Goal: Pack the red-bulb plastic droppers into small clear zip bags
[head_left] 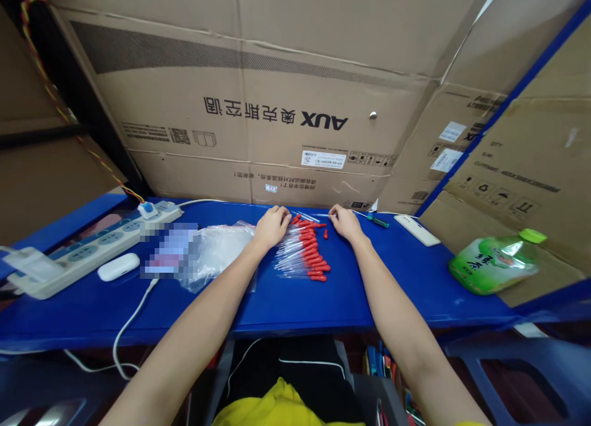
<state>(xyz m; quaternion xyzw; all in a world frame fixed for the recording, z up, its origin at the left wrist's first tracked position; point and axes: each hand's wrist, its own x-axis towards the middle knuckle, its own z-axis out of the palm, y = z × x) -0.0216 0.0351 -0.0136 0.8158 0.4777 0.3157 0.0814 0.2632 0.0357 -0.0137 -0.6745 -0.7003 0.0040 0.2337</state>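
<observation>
Yellow cloth (277, 404) shows at the bottom edge, and two bare forearms run up from it over the front of the blue table (323, 309).

The droppers (302, 257) lie just beyond the forearms, mid-table, in a loose fanned heap of thin clear tubes. Their red rubber ends mostly point right, and a few red pieces lie loose beside them. They look very light and a little springy, and the clear stems are probably smooth and quick to roll or slide. A stem would likely kink if squeezed hard, so the soft red end looks like the surest place to pinch one. A bunch is better gathered across the middle of the stems.

The left hand (272, 226) rests at the heap's far left corner with its fingers curled down onto the tubes. I cannot tell whether it grips any. The right hand (345, 221) sits at the far right, fingers drawn in narrow, near a thin clear stem that runs between the two hands. I cannot tell whether it holds that stem.

Crumpled plastic bags (217, 250) lie left of the heap. A white case (119, 266) and a power strip (92, 247) are farther left, and a green bottle (494, 263) lies on its side well to the right. A screwdriver (377, 220) lies just past the right hand, in front of a wall of cardboard boxes (258, 87).
</observation>
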